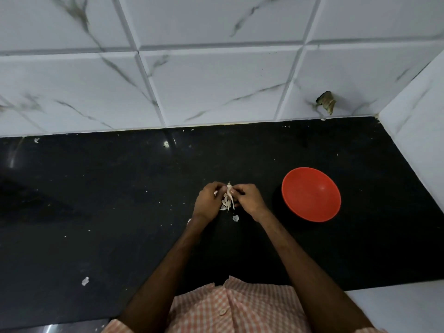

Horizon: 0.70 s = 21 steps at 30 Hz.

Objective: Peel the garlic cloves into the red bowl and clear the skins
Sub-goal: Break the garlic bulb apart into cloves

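Both hands meet over the middle of the black counter [120,212]. My left hand [207,200] and my right hand [248,200] pinch a garlic piece [229,192] between their fingertips, with a strip of pale skin hanging down from it. A few loose garlic cloves and skins [225,205] lie on the counter right under the hands. One skin flake [236,218] lies just in front of them. The red bowl [311,194] stands to the right of my right hand, apart from it, and looks empty.
White marble-look tiles form the back wall [216,80], and a side wall [420,140] closes the right end. Small skin scraps dot the counter, one larger scrap [85,281] at the front left. A brown patch [326,102] marks the back wall.
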Each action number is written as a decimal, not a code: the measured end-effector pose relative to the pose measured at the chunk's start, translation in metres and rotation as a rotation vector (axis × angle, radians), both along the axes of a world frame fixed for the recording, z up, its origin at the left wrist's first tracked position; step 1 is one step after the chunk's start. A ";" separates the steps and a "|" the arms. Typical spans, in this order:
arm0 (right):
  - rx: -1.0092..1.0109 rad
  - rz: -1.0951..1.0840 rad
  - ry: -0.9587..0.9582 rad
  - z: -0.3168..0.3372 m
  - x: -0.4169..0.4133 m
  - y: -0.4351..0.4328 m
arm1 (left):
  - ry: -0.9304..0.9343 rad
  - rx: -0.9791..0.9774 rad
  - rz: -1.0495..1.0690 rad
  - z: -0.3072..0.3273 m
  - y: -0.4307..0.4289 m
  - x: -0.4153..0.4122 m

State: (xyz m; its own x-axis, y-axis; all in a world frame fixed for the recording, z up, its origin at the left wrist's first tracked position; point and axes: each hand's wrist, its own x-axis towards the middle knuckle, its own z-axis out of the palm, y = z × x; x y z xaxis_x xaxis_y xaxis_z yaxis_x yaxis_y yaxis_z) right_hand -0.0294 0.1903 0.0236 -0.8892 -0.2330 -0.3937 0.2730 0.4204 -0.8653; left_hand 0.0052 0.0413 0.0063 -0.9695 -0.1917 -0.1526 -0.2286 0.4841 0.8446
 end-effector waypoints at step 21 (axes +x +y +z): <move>0.388 0.229 0.282 0.027 -0.001 -0.023 | -0.029 0.396 0.176 0.001 0.008 0.001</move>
